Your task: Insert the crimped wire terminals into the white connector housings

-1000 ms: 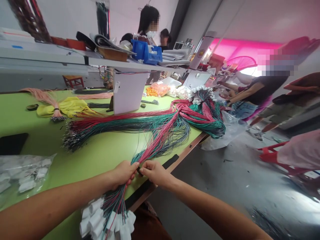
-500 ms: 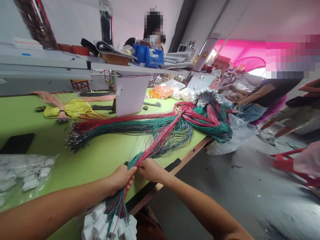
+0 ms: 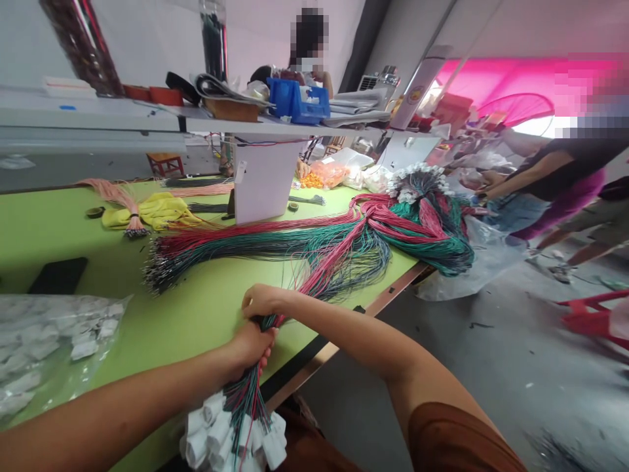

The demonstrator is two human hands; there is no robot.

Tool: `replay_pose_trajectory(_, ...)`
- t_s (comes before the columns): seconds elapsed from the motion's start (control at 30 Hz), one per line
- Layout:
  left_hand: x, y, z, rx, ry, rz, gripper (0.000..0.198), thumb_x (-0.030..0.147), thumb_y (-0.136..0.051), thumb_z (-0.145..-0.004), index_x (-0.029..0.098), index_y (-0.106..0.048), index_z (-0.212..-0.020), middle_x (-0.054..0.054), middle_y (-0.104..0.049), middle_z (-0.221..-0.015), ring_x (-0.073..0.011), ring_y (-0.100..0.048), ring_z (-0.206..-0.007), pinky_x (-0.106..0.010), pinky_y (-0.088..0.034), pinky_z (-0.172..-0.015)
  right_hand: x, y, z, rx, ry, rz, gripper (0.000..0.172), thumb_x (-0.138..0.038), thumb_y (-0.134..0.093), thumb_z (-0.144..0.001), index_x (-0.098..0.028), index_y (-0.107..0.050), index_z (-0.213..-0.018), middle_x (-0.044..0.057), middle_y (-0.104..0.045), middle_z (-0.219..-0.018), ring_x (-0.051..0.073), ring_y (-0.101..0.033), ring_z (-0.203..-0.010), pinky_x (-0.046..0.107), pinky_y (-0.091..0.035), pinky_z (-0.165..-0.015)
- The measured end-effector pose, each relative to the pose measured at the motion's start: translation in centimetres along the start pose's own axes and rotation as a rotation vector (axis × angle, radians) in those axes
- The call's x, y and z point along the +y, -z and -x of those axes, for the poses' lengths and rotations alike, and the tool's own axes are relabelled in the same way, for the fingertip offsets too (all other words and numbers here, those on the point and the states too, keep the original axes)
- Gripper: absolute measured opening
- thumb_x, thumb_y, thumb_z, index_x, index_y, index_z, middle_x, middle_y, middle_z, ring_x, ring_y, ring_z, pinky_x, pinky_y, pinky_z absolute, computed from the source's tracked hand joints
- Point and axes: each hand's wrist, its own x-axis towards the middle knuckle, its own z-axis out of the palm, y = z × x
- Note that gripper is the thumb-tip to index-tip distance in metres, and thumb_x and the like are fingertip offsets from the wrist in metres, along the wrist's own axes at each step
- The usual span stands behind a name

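Observation:
My left hand (image 3: 253, 347) is wrapped around a bundle of red, green and dark wires (image 3: 250, 387) near the table's front edge. White connectors (image 3: 216, 432) hang from the bundle's near end, below that hand. My right hand (image 3: 265, 301) reaches across the top of the bundle, just beyond the left one, with its fingers curled in. Something dark shows between the two hands against the wires; what the right fingers hold is hidden. Beyond them the wires run up to a larger spread of red and green wires (image 3: 275, 242) lying on the green table (image 3: 206, 301).
A bag of white connectors (image 3: 88, 334) lies at the left, near a black flat piece (image 3: 59, 275). Yellow cloth (image 3: 170, 211) and pink wires (image 3: 133, 223) lie farther back. A white upright panel (image 3: 263, 180) supports the shelf. Co-workers stand at the back and right.
My right hand has moved from the right side of the bundle over its top to the left side. The left hand keeps its grip. The view has shifted slightly.

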Motion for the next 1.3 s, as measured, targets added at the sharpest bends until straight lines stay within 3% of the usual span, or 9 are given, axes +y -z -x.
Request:
replay_pose_trajectory(0.2, -0.3, 0.1, -0.1, -0.012, -0.004, 0.153, 0.031, 0.034, -0.055, -0.09, 0.015, -0.057, -0.115, -0.008, -0.062, -0.11, -0.0192, -0.063, -0.089, -0.038, -0.055, -0.075, -0.5, 0.1, 5.0, 0.19, 0.012, -0.297, 0.021, -0.02, -0.046, -0.087, -0.015, -0.056, -0.105, -0.003, -0.062, -0.056, 0.008, -0.059, -0.047, 0.015, -0.042, -0.044)
replay_pose_trajectory(0.37, -0.5, 0.9, -0.1, -0.114, -0.019, 0.308, 0.023, 0.033, -0.055, -0.091, 0.013, -0.059, -0.101, -0.002, -0.063, -0.085, -0.01, -0.058, -0.061, -0.024, -0.05, -0.052, 4.1, -2.8, 9.5, 0.459, 0.086, -0.696, 0.005, -0.018, -0.056, -0.076, -0.016, -0.057, -0.079, -0.006, -0.055, -0.053, 0.008, -0.053, -0.045, 0.017, -0.039, -0.045)
replay_pose_trajectory(0.53, 0.5, 1.6, 1.7, -0.214, 0.0, 0.47, 0.034, 0.031, -0.039, -0.095, 0.014, -0.052, -0.068, 0.008, -0.04, -0.05, -0.0034, -0.032, -0.033, -0.016, -0.027, -0.032, 7.0, -6.6, 8.4, 0.52, 0.077, -0.786, 0.005, -0.017, -0.059, -0.068, -0.015, -0.059, -0.064, -0.003, -0.056, -0.054, 0.009, -0.05, -0.051, 0.02, -0.039, -0.05)
replay_pose_trajectory(0.7, 2.0, 1.8, 3.8, -0.179, -0.05, 0.61, 0.04, 0.033, -0.031, -0.093, 0.014, -0.05, -0.063, 0.005, -0.043, -0.048, -0.0032, -0.038, -0.032, -0.014, -0.032, -0.033, 5.8, -7.7, 5.2, 0.606, 0.156, -0.873, 0.015, -0.032, -0.057, -0.074, -0.017, -0.06, -0.073, 0.0, -0.062, -0.069, 0.012, -0.055, -0.063, 0.023, -0.046, -0.062)
replay_pose_trajectory(0.83, 1.6, 1.8, 3.9, -0.047, -0.083, 0.645, 0.037, 0.035, -0.035, -0.093, 0.014, -0.053, -0.07, 0.001, -0.055, -0.051, -0.0061, -0.047, -0.034, -0.017, -0.042, -0.037, 5.2, -8.0, 4.0, 0.629, 0.189, -0.836, 0.027, -0.042, -0.052, -0.079, -0.018, -0.059, -0.07, -0.001, -0.061, -0.064, 0.012, -0.054, -0.057, 0.024, -0.045, -0.053)
replay_pose_trajectory(0.93, 0.8, 1.9, 3.4, 0.012, -0.141, 0.615, 0.022, 0.03, -0.041, -0.091, 0.015, -0.056, -0.096, 0.004, -0.054, -0.048, -0.01, -0.051, -0.035, -0.019, -0.044, -0.039, 5.5, -7.2, 4.7, 0.63, 0.204, -0.742, 0.027, -0.038, -0.054, -0.079, -0.018, -0.059, -0.062, -0.002, -0.058, -0.055, 0.012, -0.052, -0.052, 0.023, -0.042, -0.05)
replay_pose_trajectory(1.07, 0.1, 2.0, 3.2, 0.038, -0.288, 0.522, 0.039, 0.023, -0.051, -0.086, 0.02, -0.045, -0.125, 0.007, -0.053, -0.045, -0.0108, -0.052, -0.035, -0.018, -0.042, -0.038, 5.4, -4.6, 7.1, 0.76, 0.198, -0.576, 0.016, -0.028, -0.059, -0.077, -0.018, -0.065, -0.066, 0.002, -0.063, -0.066, 0.016, -0.056, -0.067, 0.027, -0.045, -0.068)
replay_pose_trajectory(1.17, -0.2, 1.7, 3.3, 0.054, -0.397, 0.423, 0.048, 0.024, -0.062, -0.079, 0.02, -0.047, -0.125, 0.008, -0.056, -0.047, -0.01, -0.051, -0.034, -0.017, -0.04, -0.037, 3.9, -2.7, 7.9, 0.889, 0.262, -0.348, 0.016, -0.027, -0.059, -0.079, -0.018, -0.068, -0.089, 0.009, -0.067, -0.091, 0.022, -0.057, -0.093, 0.037, -0.04, -0.091)
replay_pose_trajectory(1.3, -0.4, 1.1, 3.5, 0.06, -0.504, 0.32, 0.042, 0.019, -0.069, -0.072, 0.019, -0.054, -0.112, 0.009, -0.055, -0.045, -0.0091, -0.049, -0.033, -0.017, -0.037, -0.035, 1.7, -2.0, 6.8, 0.768, 0.346, -0.271, 0.017, -0.022, -0.06, -0.079, -0.019, -0.067, -0.094, 0.007, -0.071, -0.086, 0.021, -0.062, -0.086, 0.037, -0.044, -0.087)
